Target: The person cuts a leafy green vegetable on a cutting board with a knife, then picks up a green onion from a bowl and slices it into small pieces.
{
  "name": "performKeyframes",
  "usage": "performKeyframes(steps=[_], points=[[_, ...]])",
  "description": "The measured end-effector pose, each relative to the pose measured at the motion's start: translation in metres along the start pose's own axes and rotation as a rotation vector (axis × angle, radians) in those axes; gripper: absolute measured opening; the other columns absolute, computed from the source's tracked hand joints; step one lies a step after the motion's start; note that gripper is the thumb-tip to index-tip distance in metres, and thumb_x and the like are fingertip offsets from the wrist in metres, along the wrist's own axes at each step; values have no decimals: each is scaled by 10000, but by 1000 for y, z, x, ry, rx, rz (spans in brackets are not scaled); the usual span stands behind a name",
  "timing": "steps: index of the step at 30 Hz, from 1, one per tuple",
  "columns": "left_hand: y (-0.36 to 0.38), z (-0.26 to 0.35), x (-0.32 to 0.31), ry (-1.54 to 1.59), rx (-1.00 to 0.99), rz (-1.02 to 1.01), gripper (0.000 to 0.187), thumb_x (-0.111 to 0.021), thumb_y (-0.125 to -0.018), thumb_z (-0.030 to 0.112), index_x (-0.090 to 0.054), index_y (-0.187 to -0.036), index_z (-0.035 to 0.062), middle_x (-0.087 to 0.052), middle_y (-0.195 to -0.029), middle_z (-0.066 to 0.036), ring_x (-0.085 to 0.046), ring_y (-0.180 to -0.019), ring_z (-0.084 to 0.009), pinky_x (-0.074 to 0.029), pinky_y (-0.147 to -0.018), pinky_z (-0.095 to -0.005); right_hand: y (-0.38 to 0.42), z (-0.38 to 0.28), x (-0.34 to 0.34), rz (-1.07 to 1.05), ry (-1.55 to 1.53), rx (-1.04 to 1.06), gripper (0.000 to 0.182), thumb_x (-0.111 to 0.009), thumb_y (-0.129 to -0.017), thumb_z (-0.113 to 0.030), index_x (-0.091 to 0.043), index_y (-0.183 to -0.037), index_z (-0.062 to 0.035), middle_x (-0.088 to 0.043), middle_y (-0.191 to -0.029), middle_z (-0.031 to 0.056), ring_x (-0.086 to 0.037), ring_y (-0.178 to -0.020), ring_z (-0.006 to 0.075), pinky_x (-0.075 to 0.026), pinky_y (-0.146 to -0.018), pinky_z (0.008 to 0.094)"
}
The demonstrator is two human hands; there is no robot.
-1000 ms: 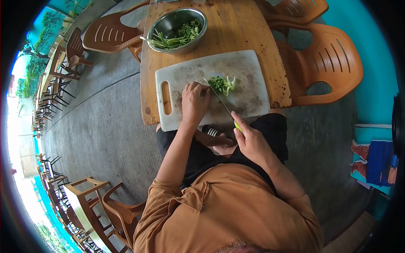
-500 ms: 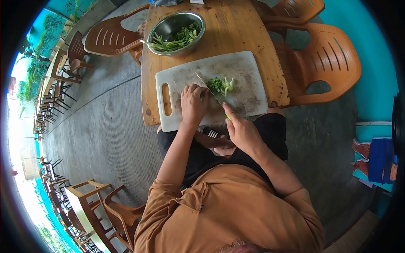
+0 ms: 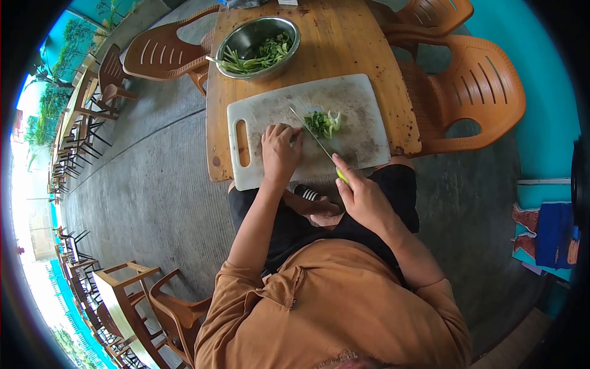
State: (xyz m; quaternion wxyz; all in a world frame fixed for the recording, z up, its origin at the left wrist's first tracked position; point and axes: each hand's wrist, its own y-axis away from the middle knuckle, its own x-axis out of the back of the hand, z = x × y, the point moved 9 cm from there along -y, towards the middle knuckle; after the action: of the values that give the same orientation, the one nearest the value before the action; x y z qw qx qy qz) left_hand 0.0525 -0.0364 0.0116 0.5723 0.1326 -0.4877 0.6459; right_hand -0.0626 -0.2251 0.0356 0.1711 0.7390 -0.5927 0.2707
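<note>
The right hand [image 3: 367,200] has its grip clamped on the knife [image 3: 318,141]; left hand [image 3: 280,154], near chopped greens [image 3: 316,123], has a grip I cannot tell.

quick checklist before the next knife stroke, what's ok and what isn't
1. Knife held by its handle in the right hand: ok.
2. Left hand well clear of the knife: not ok, it is close beside it.
3. Left hand's grip on anything under it: cannot tell, the hand itself hides that.
4. Cutting board fully on the table: not ok, its near left corner juts past the edge.
5. Room on the board beside the chopped greens: ok, the board is bare to their right.
6. Bowl out of the knife's way: ok, it stands beyond the board's far edge.
</note>
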Motion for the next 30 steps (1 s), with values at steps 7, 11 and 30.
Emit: performKeyframes(steps=[7,11,30], points=[[-1,-8,0,30,57,-46,113,-831,-880,146,-793,-957,72,-724,-997,-68,-662,-1030,-321,-511,-952,-461,9,-2,-5,17,-4,66,607,-581,-1104,-166,-387,-1674,-89,-747,-1003,320,-741,-911,499,-606,-764,565],[-3,-10,0,43,71,-63,109,-824,-888,147,-794,-960,70,-719,-1011,-69,-659,-1039,-321,-509,-946,-463,11,-2,-6,24,-17,72,606,-577,-1106,-162,-385,-1676,-90,-749,-1017,321,-746,-915,491,-614,-770,558],[3,1,5,-21,3,-49,129,-797,-908,141,-821,-1003,57,-720,-1026,-75,-653,-1038,-317,-510,-941,-454,-5,11,-28,11,125,-25,628,-575,-1099,-185,-371,-1691,-131,-733,-907,277,-736,-783,481,-606,-715,563]])
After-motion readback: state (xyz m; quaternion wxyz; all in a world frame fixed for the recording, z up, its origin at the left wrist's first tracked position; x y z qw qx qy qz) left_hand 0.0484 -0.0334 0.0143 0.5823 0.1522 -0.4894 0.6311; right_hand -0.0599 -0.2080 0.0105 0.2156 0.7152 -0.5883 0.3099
